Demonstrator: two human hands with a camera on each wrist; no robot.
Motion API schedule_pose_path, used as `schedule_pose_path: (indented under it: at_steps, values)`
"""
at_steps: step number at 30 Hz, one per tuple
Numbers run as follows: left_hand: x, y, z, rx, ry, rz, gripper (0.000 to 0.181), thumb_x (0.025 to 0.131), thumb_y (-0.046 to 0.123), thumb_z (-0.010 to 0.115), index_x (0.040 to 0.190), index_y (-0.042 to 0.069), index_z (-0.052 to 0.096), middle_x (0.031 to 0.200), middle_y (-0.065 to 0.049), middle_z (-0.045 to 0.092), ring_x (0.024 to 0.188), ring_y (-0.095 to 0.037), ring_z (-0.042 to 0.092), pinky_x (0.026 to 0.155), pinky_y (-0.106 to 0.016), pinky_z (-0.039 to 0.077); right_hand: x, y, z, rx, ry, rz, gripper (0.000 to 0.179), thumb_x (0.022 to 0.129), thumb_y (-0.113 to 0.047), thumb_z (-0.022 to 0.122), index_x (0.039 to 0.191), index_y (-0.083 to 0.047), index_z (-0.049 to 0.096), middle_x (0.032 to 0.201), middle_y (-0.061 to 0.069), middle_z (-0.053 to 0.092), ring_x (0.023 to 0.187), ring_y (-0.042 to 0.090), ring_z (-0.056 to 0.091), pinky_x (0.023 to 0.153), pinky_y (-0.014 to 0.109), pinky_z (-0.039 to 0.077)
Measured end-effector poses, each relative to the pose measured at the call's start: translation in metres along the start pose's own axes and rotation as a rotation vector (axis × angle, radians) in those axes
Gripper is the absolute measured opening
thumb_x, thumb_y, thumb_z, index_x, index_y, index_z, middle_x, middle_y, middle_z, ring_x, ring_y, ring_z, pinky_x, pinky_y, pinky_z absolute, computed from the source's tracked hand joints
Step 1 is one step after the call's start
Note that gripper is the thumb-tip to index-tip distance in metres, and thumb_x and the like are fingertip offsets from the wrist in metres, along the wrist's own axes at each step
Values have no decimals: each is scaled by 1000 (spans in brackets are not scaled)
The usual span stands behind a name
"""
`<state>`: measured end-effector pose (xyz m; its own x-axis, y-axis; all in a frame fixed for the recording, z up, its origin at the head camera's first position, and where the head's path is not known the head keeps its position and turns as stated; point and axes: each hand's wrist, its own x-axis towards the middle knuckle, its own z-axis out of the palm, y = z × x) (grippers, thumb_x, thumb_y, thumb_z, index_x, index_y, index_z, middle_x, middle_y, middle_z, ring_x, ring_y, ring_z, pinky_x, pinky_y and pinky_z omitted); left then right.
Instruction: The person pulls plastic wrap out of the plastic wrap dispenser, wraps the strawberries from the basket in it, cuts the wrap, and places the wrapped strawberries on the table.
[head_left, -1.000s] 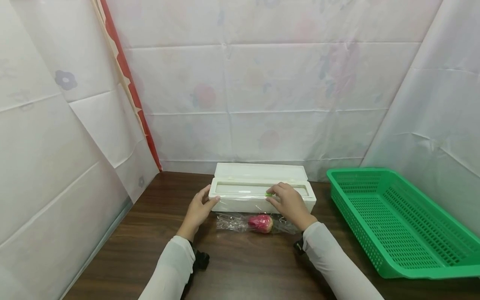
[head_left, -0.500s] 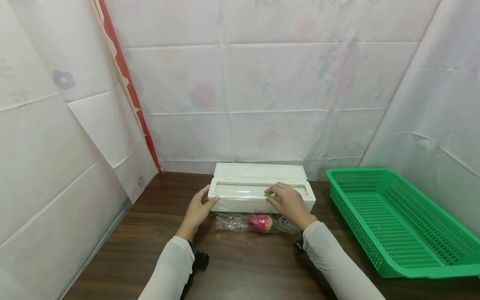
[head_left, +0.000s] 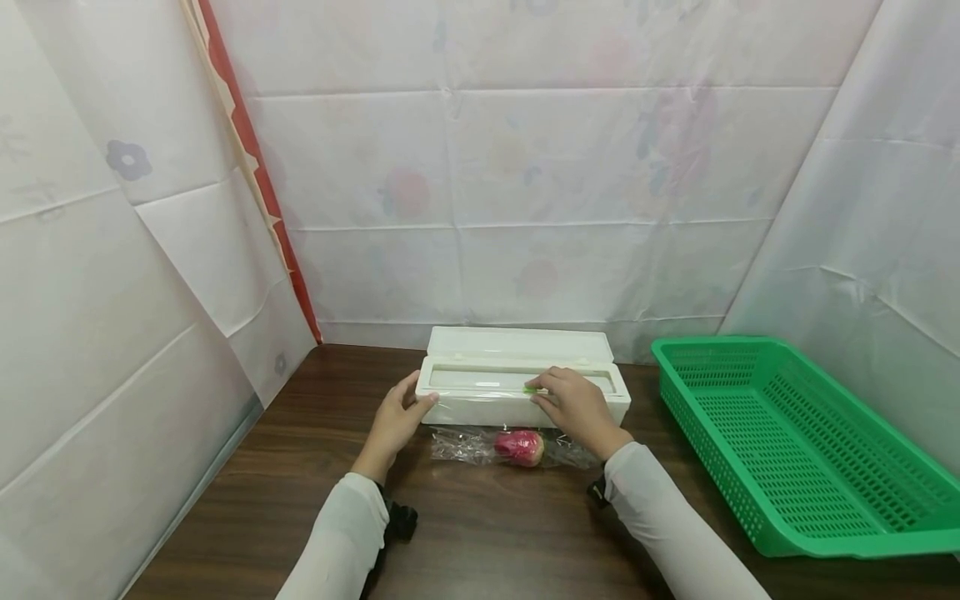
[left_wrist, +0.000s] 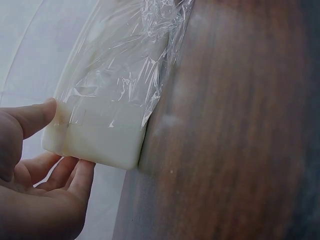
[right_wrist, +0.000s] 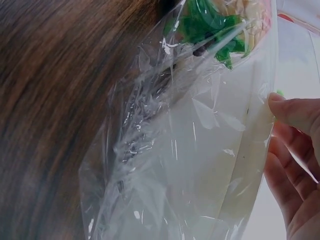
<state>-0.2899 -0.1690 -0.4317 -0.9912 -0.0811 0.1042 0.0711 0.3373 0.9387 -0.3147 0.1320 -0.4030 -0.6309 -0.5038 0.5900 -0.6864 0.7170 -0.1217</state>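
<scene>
A white cling film dispenser (head_left: pixel 465 408) lies with its lid (head_left: pixel 521 343) tipped back. My left hand (head_left: pixel 395 425) grips its left end, thumb on the front top edge and fingers at the end face, as the left wrist view shows. My right hand (head_left: pixel 579 408) pinches a small green slide cutter (head_left: pixel 531 389) on the dispenser's front edge, mostly hidden behind the fingers. Clear cling film (right_wrist: pixel 150 145) hangs down the front onto the table. Under or in the film lies a pink and cream piece (head_left: pixel 520 447) with green bits (right_wrist: pixel 210 25), its kind unclear.
A green plastic basket (head_left: pixel 678 433) with perforated sides stands on the right of the brown wood table (head_left: pixel 495 533). Pale printed sheets (head_left: pixel 562 183) hang behind and at both sides, with a red strip (head_left: pixel 255 167) at the back left corner.
My right hand and the green slide cutter have shifted very slightly left along the dispenser's edge. The left hand, the film and the pink piece have stayed in place.
</scene>
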Motion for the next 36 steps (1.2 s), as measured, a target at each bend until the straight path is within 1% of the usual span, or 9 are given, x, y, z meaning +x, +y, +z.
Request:
schedule_pose_path:
  at_steps: [6,12,20,29,32,36]
  values:
    - [1,0,0,-2,4,-2,67,88,37,63,144,15,33,143,-16,32,125,-32,39,98,-50,43,1,0,0,-22,0,-20,19,83,-22,71,103,-23,69,96,-8,67,78,6,54,62,29,53]
    - [2,-2,0,0,5,6,68,88,38,63,144,15,33,143,-17,32,124,-32,40,98,-50,43,1,-2,-2,-15,11,-48,21,83,-20,71,104,-23,69,98,-7,68,82,7,56,64,30,54]
    - [1,-2,0,-7,6,8,68,88,38,63,144,15,33,144,-17,32,124,-31,40,98,-49,43,2,-4,-3,-43,-12,-50,23,84,-20,70,106,-24,69,104,-7,68,90,10,57,69,32,55]
    - [2,-4,1,-3,7,5,69,88,39,63,145,15,33,144,-17,31,125,-32,40,98,-50,43,3,-3,-4,-39,-28,-63,26,84,-19,69,109,-25,68,105,-7,68,90,9,57,67,33,55]
    - [2,-4,1,-5,13,-1,68,87,39,64,144,16,34,143,-16,32,124,-32,40,98,-50,44,3,-3,-4,-33,-31,-74,27,85,-17,69,111,-25,68,106,-7,68,91,10,57,68,34,55]
    - [1,-4,1,2,11,1,68,88,39,63,144,16,33,143,-17,32,125,-33,39,98,-50,43,4,-3,-4,-37,-56,-75,30,85,-16,67,113,-26,68,108,-8,68,94,9,57,70,34,55]
